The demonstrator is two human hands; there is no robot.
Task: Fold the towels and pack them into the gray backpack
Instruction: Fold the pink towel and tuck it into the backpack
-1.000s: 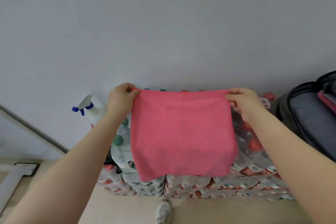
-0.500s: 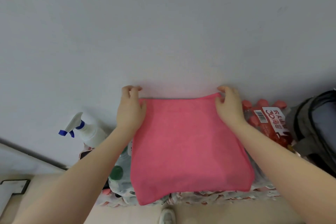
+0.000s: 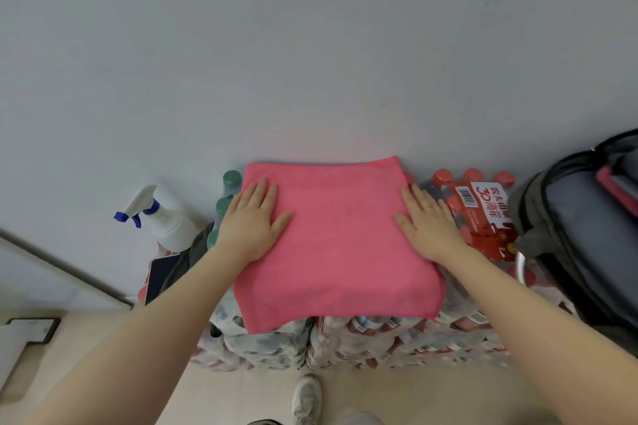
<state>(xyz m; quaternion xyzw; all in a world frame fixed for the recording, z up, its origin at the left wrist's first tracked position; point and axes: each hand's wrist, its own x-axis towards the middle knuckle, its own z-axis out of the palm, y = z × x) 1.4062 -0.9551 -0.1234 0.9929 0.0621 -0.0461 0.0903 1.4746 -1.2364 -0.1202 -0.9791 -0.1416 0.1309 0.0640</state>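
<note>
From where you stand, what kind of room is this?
Probably a storage corner or back room: shrink-wrapped packs of bottled water stacked by a bare wall serve as the worktop, with a spray bottle beside them.

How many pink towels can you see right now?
2. One pink towel lies flat on the bottle packs under both hands; a second towel's pink edge shows inside the gray backpack. More may be hidden inside.

Pink towel [image 3: 340, 245] flat on bottle packs, gray backpack [image 3: 583, 235] right
</note>
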